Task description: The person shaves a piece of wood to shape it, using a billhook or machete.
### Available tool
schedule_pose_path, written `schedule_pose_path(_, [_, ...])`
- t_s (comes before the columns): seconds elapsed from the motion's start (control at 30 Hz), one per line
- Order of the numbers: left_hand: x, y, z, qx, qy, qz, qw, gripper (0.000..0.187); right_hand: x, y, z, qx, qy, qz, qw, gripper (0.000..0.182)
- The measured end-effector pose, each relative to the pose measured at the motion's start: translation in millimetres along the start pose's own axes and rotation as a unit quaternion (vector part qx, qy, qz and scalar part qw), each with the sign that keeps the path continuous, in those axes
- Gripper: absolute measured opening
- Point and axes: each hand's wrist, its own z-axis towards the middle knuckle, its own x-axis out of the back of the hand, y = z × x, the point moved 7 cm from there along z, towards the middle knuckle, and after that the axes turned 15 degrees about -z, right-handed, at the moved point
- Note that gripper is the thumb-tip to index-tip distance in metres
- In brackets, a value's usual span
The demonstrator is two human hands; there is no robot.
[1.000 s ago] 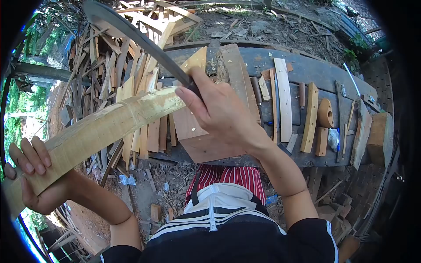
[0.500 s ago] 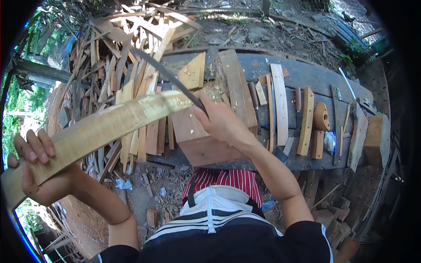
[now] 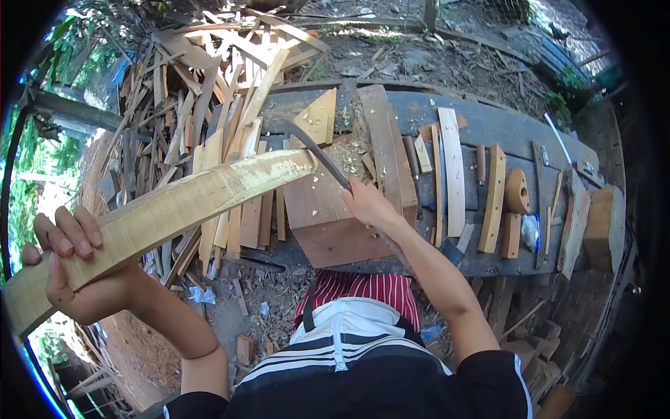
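Observation:
A long, slightly curved piece of pale wood (image 3: 167, 202) slants up from the lower left, its roughly cut end over a big wooden block (image 3: 328, 230). My left hand (image 3: 84, 269) is wrapped round its lower part, fingers over the top. In my right hand (image 3: 370, 204), closed round its near end, is a dark curved blade (image 3: 317, 150). The blade crosses just at the cut end of the pale wood; whether they touch, I cannot tell. Small chips lie on the block, and a pale angled offcut (image 3: 317, 119) rests behind it.
On the dark workbench (image 3: 412, 105), to the right, lie curved wooden strips (image 3: 451, 167), a drilled wooden bar (image 3: 493, 199), a rounded wooden tool (image 3: 517, 190) and a thick wood chunk (image 3: 601, 223). A heap of scrap wood (image 3: 167, 98) fills the left and back left.
My right hand and the blade have shifted right and slightly down, from across the pale wood to its end. The whole view has also moved a little.

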Motion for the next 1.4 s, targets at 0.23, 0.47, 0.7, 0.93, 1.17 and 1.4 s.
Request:
schedule_pose_path(0.23, [1.6, -6.6, 11.4, 0.05, -0.062, -0.068, 0.994, 0.025, 128.3, -117.7, -68.0, 0.211, 0.242, 0.066, 0.945, 0.034])
schedule_pose_path(0.47, [-1.6, -2.3, -1.0, 0.029, -0.062, -0.069, 0.995, 0.025, 14.0, -35.3, -3.1, 0.109, 0.177, -0.115, 0.971, 0.029])
schedule_pose_path(0.7, [-9.4, -9.3, 3.9, 0.037, -0.099, -0.077, 0.991, 0.025, 64.4, -67.1, -32.2, 0.138, 0.125, 0.021, 0.982, 0.034])
schedule_pose_path(0.93, [-14.9, -16.9, 9.6, 0.054, -0.068, -0.054, 0.995, 0.024, 135.6, -131.8, -96.5, 0.256, 0.362, 0.039, 0.895, 0.027])
schedule_pose_path(1.17, [-14.9, -13.4, 0.6, 0.046, -0.052, -0.072, 0.995, 0.024, 7.8, -27.6, -0.9, 0.092, 0.167, -0.121, 0.974, 0.042])
schedule_pose_path(1.4, [-36.2, -27.1, 4.9, 0.065, -0.079, -0.103, 0.989, 0.022, 1.7, -8.0, 7.9, 0.057, -0.061, 0.182, 0.98, 0.035])
